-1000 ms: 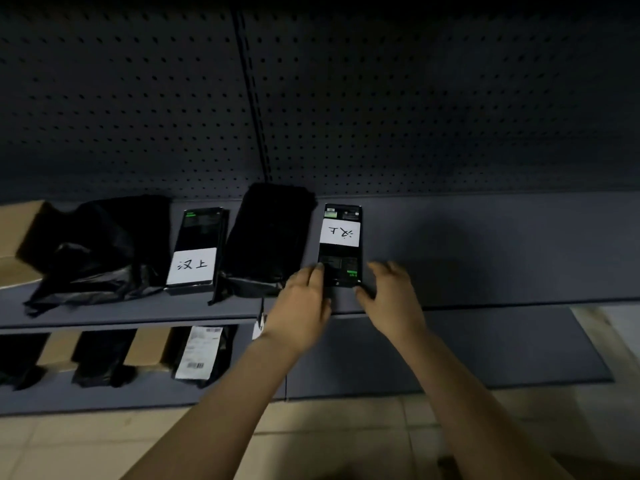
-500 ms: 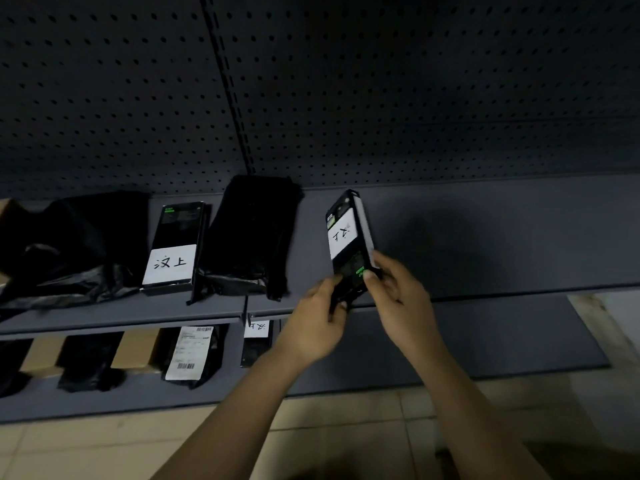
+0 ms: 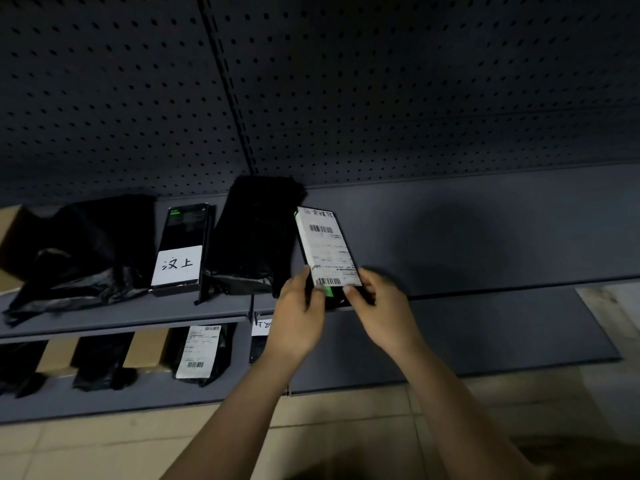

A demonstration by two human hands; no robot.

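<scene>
Object in hand: a slim black box (image 3: 327, 249) is held with a white barcode label turned toward the camera; a green strip is seen at its lower end.
Attitude: the box is tilted, with its upper end leaning left.
Location: the box is held clear of the upper shelf (image 3: 485, 237), over its front edge and just right of an upright black bag (image 3: 252, 233).
Left grip: the left hand (image 3: 300, 317) is closed round the lower left edge of the box, fingers curled onto it.
Right grip: the right hand (image 3: 381, 308) is closed on the lower right corner, with one fingertip (image 3: 348, 289) pressed at the label's bottom edge.
Hidden: the bottom end of the box is covered by both hands.
Neighbouring stock: a second black box (image 3: 180, 247) with a handwritten white card lies flat on the same shelf, left of the bag; crumpled black plastic (image 3: 79, 251) is noted further left.
Lower shelf (image 3: 502, 334): a labelled black parcel (image 3: 199, 351) is noted.
Backing: a perforated panel (image 3: 381, 98) is seen behind the shelves.
</scene>
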